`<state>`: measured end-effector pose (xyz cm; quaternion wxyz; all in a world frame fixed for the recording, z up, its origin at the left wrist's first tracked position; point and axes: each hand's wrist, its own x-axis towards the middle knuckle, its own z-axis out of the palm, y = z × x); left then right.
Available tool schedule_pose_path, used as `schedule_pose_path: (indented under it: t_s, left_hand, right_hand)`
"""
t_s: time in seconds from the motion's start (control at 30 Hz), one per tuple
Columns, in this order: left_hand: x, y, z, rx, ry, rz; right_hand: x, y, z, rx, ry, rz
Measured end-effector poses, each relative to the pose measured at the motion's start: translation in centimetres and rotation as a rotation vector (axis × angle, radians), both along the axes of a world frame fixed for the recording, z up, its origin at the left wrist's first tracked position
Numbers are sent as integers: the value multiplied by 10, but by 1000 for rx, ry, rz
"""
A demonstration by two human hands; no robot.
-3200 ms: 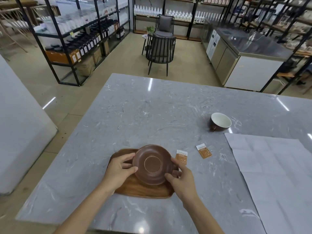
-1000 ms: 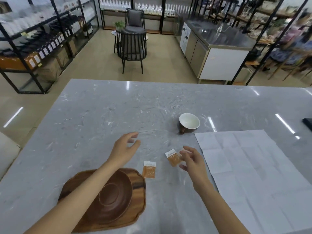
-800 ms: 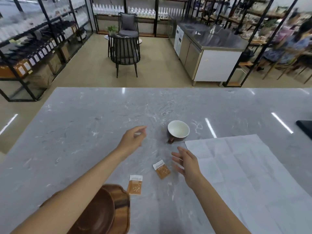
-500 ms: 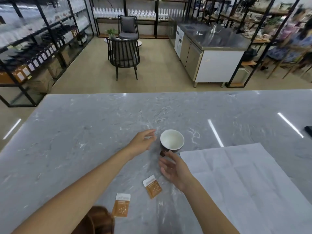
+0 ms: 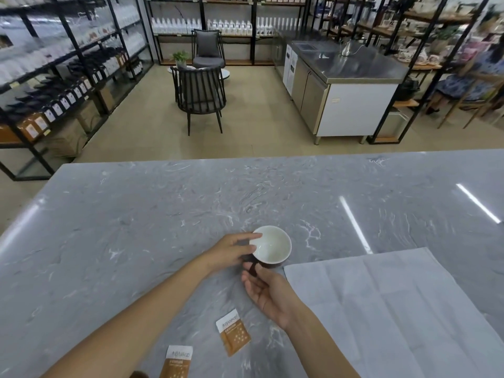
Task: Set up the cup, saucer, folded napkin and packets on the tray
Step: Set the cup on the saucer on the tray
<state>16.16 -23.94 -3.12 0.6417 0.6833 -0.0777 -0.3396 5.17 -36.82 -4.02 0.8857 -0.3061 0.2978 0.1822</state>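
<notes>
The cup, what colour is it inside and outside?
Cup: white inside, dark brown outside; head view.

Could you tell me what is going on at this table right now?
A person is taking hold of the cup on the marble table: the left hand touches its rim and the right hand is at its handle. Two packets and an unfolded napkin lie on the table.
</notes>
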Motion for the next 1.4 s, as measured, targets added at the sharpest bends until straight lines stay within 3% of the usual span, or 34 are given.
schedule_pose_path:
  t_s: [0.27,0.6,1.4]
  left_hand:
    - [-16,7,-13,-151,46,93]
    - [-59,45,3,-244,-53,242]
    - [-216,209,41,-152,-249,441]
  right_hand:
    - [-11,-7,1,-117,-65,35]
    - [-37,17,26,-246,-154,161]
    - [-155,159,63,-308,-299,442]
